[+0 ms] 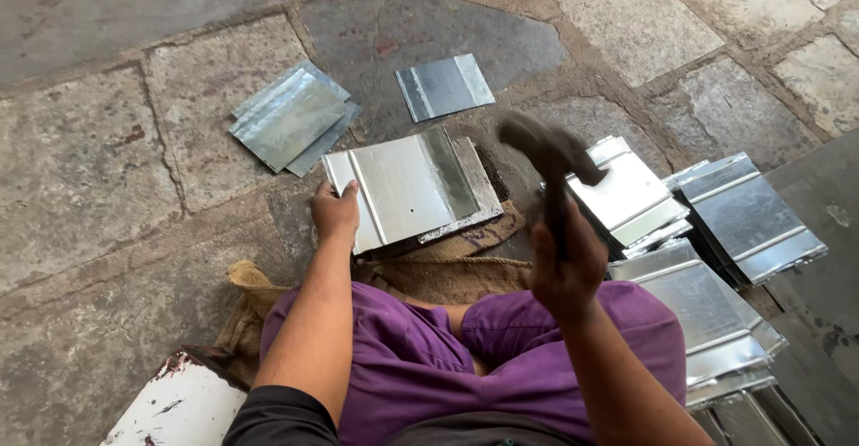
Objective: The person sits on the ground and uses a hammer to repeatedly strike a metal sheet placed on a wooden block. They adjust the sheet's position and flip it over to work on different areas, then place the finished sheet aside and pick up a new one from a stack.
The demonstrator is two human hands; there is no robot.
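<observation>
The person is sitting cross-legged in purple trousers on a piece of burlap sacking spread over the stone floor. The right hand is gripping a hammer with its fingers wrapped fully round the handle, the dark head blurring above a stack of shiny sheets. The left hand is pressing on the near left corner of a bright metal sheet, thumb on top and fingers curled under its edge. That sheet is rectangular, silvery and folded along its long sides, lying on a flat block just beyond the knees. More folded sheets are piling up along the right. Farther off, a loose pile of duller sheets and a single small sheet are lying on the floor.
</observation>
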